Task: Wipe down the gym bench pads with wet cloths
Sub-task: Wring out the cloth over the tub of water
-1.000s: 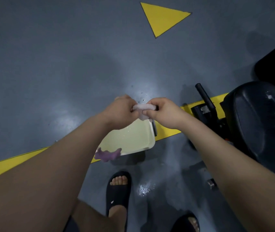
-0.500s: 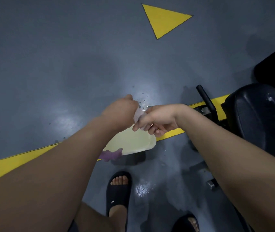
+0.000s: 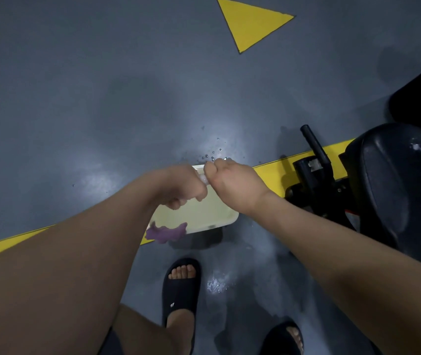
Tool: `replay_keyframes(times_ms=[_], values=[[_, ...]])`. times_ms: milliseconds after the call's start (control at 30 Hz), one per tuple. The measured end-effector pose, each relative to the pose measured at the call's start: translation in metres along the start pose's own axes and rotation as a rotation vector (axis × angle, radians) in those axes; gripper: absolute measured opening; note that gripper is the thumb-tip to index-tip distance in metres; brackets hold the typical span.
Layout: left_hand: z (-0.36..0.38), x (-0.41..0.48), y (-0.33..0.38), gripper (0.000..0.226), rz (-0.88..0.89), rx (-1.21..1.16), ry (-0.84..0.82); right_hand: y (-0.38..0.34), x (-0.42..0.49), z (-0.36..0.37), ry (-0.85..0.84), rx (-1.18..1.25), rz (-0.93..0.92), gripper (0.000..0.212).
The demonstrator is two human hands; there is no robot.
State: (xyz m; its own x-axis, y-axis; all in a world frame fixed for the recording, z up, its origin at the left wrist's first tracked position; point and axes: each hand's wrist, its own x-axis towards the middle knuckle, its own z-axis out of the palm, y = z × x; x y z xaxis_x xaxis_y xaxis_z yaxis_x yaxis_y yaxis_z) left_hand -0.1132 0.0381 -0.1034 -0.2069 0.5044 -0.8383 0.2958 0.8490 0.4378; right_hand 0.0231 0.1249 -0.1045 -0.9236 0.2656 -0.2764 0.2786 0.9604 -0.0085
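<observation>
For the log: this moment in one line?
left hand, right hand: gripping small pale cloth over cream plastic basin | purple cloth: on basin rim | black bench pad: spattered

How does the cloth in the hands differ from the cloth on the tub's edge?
The cloth in the hands is pale; the cloth on the tub's edge is purple. The pale one is bunched tight between the left hand and right hand, mostly hidden; the purple one hangs loose over the tub rim, untouched. Both are at the tub.
</observation>
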Motion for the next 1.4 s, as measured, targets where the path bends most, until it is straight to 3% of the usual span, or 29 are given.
replay_keyframes(times_ms=[67,167,233,300,400,500,600,667,733,867,933,1033,1400], values=[[0.003,0.004,-0.002,0.015,0.005,-0.010,-0.007,0.002,0.001,0.007,0.009,0.011,0.023,0.024],[0.006,0.007,-0.004,0.013,0.155,0.269,0.134,0.005,0.004,0.008,-0.105,0.142,0.073,0.016],[0.005,0.006,-0.010,0.018,0.297,0.329,0.213,0.008,0.007,0.004,-0.267,0.367,0.143,0.010],[0.003,0.001,-0.017,0.035,0.413,0.294,0.264,0.012,0.008,-0.003,-0.462,0.686,0.265,0.021],[0.002,-0.001,-0.022,0.029,0.568,0.312,0.329,0.018,0.007,-0.013,-0.704,1.165,0.422,0.023],[0.001,0.003,-0.022,0.019,0.647,0.413,0.337,0.022,0.003,-0.015,-0.830,1.425,0.440,0.023],[0.004,0.001,-0.017,0.024,0.585,0.480,0.286,0.021,0.002,-0.015,-0.843,1.525,0.444,0.024],[0.004,-0.001,-0.014,0.031,0.538,0.519,0.268,0.018,0.001,-0.016,-0.782,1.402,0.416,0.026],[0.003,-0.001,-0.010,0.033,0.490,0.610,0.271,0.016,0.001,-0.020,-0.670,1.045,0.331,0.027],[0.004,-0.003,0.005,0.011,0.373,0.769,0.324,0.015,0.005,-0.025,-0.389,0.299,0.103,0.020],[0.005,-0.002,0.007,0.023,0.320,0.730,0.310,0.012,0.004,-0.024,-0.213,0.082,0.049,0.017],[0.006,-0.001,0.005,0.025,0.243,0.621,0.269,0.008,0.002,-0.017,-0.120,-0.041,-0.002,0.027],[0.010,0.000,0.011,0.016,0.076,0.157,0.135,0.012,0.003,0.005,0.056,-0.139,0.009,0.026]])
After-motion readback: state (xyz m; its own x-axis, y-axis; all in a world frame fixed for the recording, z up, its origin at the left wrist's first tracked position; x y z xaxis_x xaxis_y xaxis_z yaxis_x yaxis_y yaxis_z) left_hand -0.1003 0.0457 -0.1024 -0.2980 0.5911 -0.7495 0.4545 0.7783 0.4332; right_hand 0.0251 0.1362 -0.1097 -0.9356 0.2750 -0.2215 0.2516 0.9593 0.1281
